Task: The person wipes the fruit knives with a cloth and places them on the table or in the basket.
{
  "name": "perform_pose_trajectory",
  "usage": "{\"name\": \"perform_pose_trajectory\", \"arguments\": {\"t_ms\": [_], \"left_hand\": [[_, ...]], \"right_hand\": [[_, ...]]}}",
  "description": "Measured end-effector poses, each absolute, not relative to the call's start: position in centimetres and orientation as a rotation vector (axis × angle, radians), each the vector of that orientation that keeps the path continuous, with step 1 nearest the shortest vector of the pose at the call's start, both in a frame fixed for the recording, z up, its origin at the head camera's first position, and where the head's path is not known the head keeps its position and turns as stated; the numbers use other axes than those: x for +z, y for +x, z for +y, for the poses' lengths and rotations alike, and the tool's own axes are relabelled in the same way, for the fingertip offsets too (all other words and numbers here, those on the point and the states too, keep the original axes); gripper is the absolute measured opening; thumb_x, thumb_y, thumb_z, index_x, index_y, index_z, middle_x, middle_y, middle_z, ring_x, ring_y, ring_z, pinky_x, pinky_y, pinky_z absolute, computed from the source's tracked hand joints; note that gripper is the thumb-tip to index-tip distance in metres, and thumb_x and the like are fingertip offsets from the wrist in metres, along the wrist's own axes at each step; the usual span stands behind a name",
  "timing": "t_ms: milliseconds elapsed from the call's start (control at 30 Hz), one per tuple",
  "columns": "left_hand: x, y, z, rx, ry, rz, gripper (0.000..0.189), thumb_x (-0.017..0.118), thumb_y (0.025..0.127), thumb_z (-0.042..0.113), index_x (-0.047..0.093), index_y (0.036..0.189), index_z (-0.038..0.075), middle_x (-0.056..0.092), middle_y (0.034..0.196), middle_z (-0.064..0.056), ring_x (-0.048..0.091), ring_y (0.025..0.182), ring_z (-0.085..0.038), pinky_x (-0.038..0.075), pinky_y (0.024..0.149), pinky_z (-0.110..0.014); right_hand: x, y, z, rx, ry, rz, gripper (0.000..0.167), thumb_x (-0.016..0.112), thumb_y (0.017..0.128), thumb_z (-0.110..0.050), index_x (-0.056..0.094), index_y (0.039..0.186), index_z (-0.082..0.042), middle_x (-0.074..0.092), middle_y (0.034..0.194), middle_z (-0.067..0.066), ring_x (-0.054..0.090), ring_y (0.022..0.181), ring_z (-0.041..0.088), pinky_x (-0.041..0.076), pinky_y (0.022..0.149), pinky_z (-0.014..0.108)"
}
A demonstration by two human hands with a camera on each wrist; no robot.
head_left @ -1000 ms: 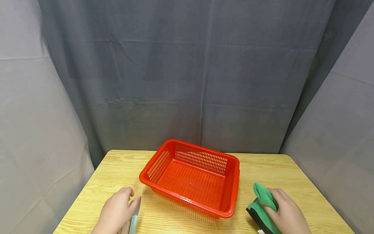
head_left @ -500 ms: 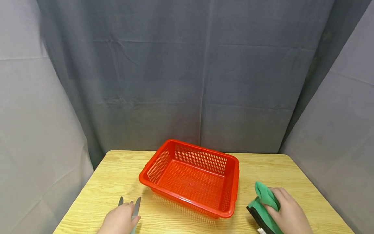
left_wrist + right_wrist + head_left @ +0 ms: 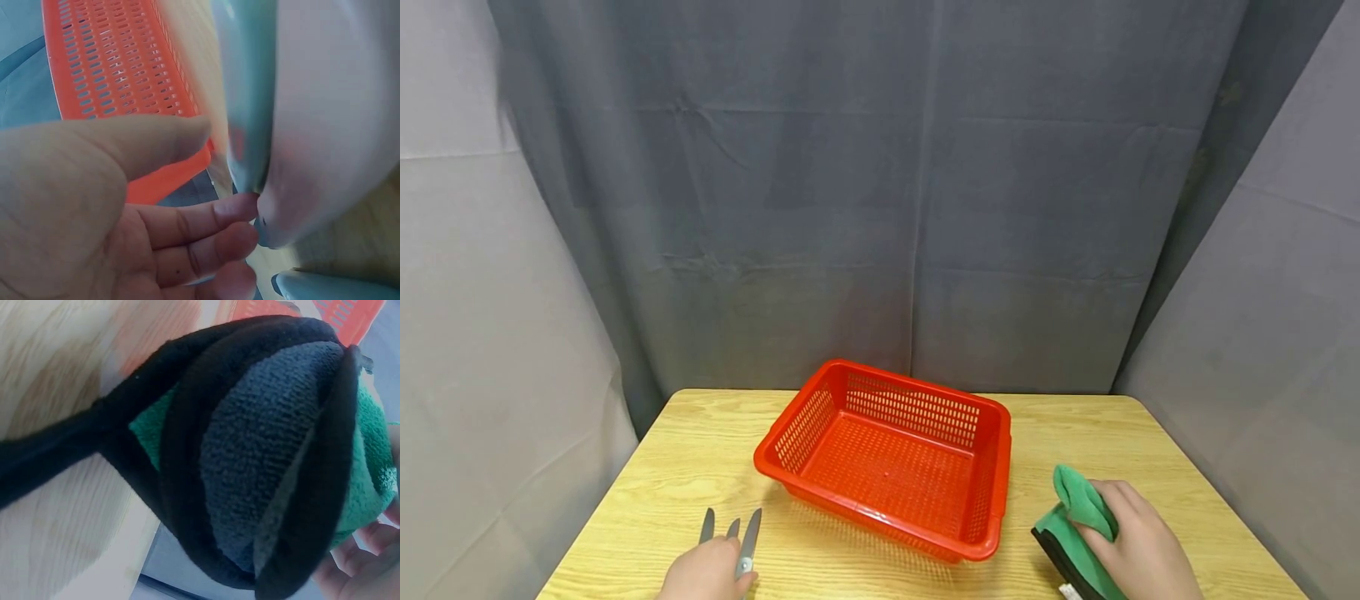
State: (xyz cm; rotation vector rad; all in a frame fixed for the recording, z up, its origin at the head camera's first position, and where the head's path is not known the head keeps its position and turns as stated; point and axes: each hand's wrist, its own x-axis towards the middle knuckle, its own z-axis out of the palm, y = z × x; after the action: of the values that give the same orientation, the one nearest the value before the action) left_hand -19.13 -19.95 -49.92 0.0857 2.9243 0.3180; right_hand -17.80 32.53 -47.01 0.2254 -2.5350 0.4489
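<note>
At the front left of the head view my left hand (image 3: 703, 571) is over several knives, their blades (image 3: 750, 535) pointing away from me. In the left wrist view its fingertips (image 3: 240, 206) are right at the end of a light green handle (image 3: 247, 94). The thumb stands apart from the fingers. A pale pinkish handle (image 3: 331, 112) is beside it, and another green handle (image 3: 344, 286) lies lower. At the right, my right hand (image 3: 1138, 542) grips a bunched green cloth (image 3: 1078, 521) with black edging, whose dark grey side (image 3: 262, 444) shows in the right wrist view.
A red plastic basket (image 3: 880, 517) with slotted walls stands on the wooden table (image 3: 715, 425) between my hands. Nothing shows inside it. A grey curtain (image 3: 790, 208) hangs behind the table, with pale cloth (image 3: 512, 333) on both sides.
My left hand has moved down and toward me along the knives, so more of their blades shows now. The right hand stays almost still with the cloth.
</note>
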Motion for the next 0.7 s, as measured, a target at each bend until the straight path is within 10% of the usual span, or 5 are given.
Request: {"name": "perform_pose_trajectory", "arguments": {"t_ms": [700], "left_hand": [[-51.0, -19.4, -19.4, 0.364, 0.019, 2.896, 0.040, 0.085, 0.082, 0.040, 0.066, 0.084, 0.005, 0.059, 0.071, -0.001, 0.059, 0.065, -0.018, 0.053, 0.062, -0.041]], "right_hand": [[-47.1, -18.0, 32.5, 0.414, 0.239, -2.491, 0.051, 0.093, 0.071, -0.017, 0.067, 0.115, -0.010, 0.067, 0.104, 0.004, 0.066, 0.089, 0.026, 0.054, 0.074, 0.050]]}}
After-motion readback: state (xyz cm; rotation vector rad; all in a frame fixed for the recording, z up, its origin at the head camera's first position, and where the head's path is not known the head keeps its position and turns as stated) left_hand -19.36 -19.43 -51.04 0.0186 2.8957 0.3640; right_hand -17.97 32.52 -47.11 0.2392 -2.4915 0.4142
